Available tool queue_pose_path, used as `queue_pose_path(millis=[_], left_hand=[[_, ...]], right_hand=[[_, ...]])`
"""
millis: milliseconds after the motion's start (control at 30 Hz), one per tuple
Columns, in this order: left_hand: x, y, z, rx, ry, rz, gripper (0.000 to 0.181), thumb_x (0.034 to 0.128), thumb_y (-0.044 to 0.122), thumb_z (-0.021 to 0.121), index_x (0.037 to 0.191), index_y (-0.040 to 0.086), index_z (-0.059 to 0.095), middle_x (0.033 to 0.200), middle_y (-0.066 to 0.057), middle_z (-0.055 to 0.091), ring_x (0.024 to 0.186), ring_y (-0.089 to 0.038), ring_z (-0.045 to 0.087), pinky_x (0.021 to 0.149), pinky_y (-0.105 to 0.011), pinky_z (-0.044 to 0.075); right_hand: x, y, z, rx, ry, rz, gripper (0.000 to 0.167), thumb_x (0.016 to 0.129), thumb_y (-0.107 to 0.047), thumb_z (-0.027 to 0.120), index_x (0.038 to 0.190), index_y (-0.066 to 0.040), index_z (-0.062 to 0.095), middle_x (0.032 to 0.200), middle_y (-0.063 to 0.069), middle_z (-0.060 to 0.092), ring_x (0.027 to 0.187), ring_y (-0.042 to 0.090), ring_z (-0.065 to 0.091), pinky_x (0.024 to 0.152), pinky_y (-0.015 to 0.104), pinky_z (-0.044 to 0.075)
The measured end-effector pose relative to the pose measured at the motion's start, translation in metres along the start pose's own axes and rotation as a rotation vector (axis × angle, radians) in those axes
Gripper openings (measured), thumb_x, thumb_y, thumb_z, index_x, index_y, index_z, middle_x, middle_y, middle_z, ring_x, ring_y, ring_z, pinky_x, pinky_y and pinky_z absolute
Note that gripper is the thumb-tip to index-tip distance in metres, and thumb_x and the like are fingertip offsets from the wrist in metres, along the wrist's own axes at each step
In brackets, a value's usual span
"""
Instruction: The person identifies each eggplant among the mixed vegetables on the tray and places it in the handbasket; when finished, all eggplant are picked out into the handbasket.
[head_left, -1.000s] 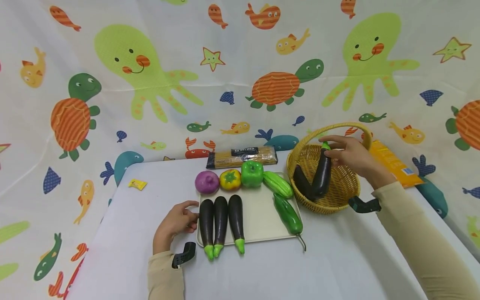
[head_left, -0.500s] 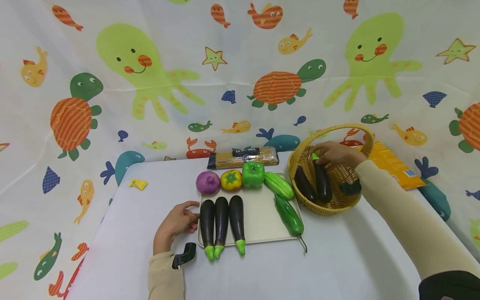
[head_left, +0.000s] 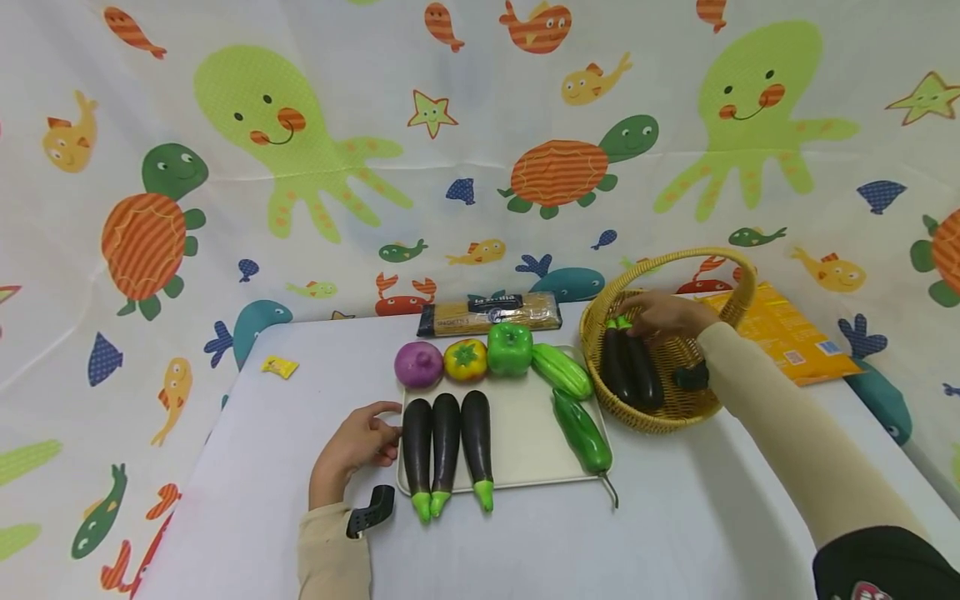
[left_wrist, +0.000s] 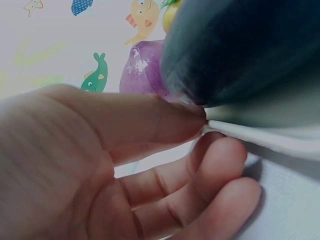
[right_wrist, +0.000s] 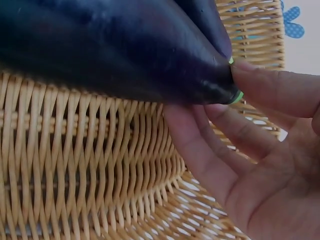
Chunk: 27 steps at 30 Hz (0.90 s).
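Observation:
Inside the wicker basket (head_left: 686,408), my right hand (head_left: 663,317) holds an eggplant (head_left: 645,375) near its green stem end. Another eggplant (head_left: 617,367) lies right beside it. The right wrist view shows my thumb and fingers around the stem end of the dark eggplant (right_wrist: 125,55). At the left edge of the cream tray (head_left: 517,433), my left hand (head_left: 356,446) pinches the rim between thumb and fingers, as the left wrist view shows on the white rim (left_wrist: 260,136). Three eggplants (head_left: 417,454) lie side by side on the tray's left part, stems toward the front.
Along the tray's back stand a purple onion (head_left: 418,365), a yellow-red pepper (head_left: 465,360) and a green bell pepper (head_left: 510,348). A ridged green vegetable (head_left: 562,372) and long green pepper (head_left: 582,433) lie right. Behind are spaghetti (head_left: 491,315), an orange packet (head_left: 787,333); left, a yellow wrapper (head_left: 280,367).
My right hand has lowered the eggplant into the basket and moved it left against the other one. My left hand has stayed at the tray's edge.

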<state>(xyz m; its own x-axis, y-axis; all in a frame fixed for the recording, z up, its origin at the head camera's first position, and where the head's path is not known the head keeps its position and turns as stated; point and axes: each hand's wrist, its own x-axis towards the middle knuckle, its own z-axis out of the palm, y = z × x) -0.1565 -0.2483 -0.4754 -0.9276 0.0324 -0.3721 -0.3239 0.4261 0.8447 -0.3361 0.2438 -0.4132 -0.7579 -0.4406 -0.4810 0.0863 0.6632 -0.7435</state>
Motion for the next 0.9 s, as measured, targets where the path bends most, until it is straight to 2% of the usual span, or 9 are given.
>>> queue_pose_path(millis=[167, 300, 667, 800, 900], left_hand=[[0.0, 0.001, 0.001, -0.003, 0.003, -0.006, 0.043, 0.0967, -0.004, 0.059, 0.139, -0.003, 0.053, 0.079, -0.012, 0.061, 0.059, -0.014, 0.058, 0.055, -0.027, 0.055], [0.0, 0.001, 0.002, -0.003, 0.007, -0.008, 0.043, 0.0962, -0.006, 0.057, 0.139, -0.003, 0.053, 0.079, -0.012, 0.061, 0.059, -0.014, 0.058, 0.055, -0.026, 0.055], [0.0, 0.002, 0.003, -0.013, 0.011, -0.009, 0.042, 0.0962, -0.005, 0.058, 0.138, -0.004, 0.053, 0.077, -0.011, 0.06, 0.059, -0.014, 0.058, 0.054, -0.026, 0.055], [0.0, 0.003, 0.003, -0.009, 0.011, -0.013, 0.043, 0.0961, -0.005, 0.058, 0.138, -0.003, 0.053, 0.077, -0.011, 0.06, 0.058, -0.014, 0.057, 0.054, -0.026, 0.055], [0.0, 0.004, 0.003, -0.003, 0.009, -0.013, 0.043, 0.0963, -0.005, 0.058, 0.138, -0.003, 0.053, 0.076, -0.011, 0.06, 0.058, -0.014, 0.057, 0.054, -0.025, 0.054]], right_hand=[[0.008, 0.002, 0.001, -0.009, 0.002, 0.01, 0.047, 0.1, 0.0, 0.053, 0.146, 0.004, 0.045, 0.131, 0.027, 0.048, 0.105, 0.031, 0.056, 0.096, 0.052, 0.054], [0.012, 0.0, 0.003, -0.023, 0.002, 0.009, 0.049, 0.1, 0.0, 0.052, 0.147, 0.005, 0.044, 0.135, 0.028, 0.047, 0.108, 0.032, 0.055, 0.099, 0.053, 0.052], [0.011, -0.01, 0.008, -0.084, 0.036, 0.011, 0.045, 0.1, -0.001, 0.053, 0.144, 0.005, 0.048, 0.129, 0.025, 0.049, 0.106, 0.033, 0.054, 0.096, 0.053, 0.054], [0.012, -0.012, 0.011, -0.1, 0.06, -0.006, 0.038, 0.099, -0.001, 0.053, 0.136, 0.004, 0.054, 0.108, 0.017, 0.052, 0.093, 0.028, 0.053, 0.084, 0.045, 0.057], [0.015, -0.013, 0.012, -0.105, 0.07, -0.014, 0.031, 0.098, -0.001, 0.054, 0.128, 0.006, 0.056, 0.09, 0.01, 0.049, 0.084, 0.024, 0.051, 0.075, 0.04, 0.055]])
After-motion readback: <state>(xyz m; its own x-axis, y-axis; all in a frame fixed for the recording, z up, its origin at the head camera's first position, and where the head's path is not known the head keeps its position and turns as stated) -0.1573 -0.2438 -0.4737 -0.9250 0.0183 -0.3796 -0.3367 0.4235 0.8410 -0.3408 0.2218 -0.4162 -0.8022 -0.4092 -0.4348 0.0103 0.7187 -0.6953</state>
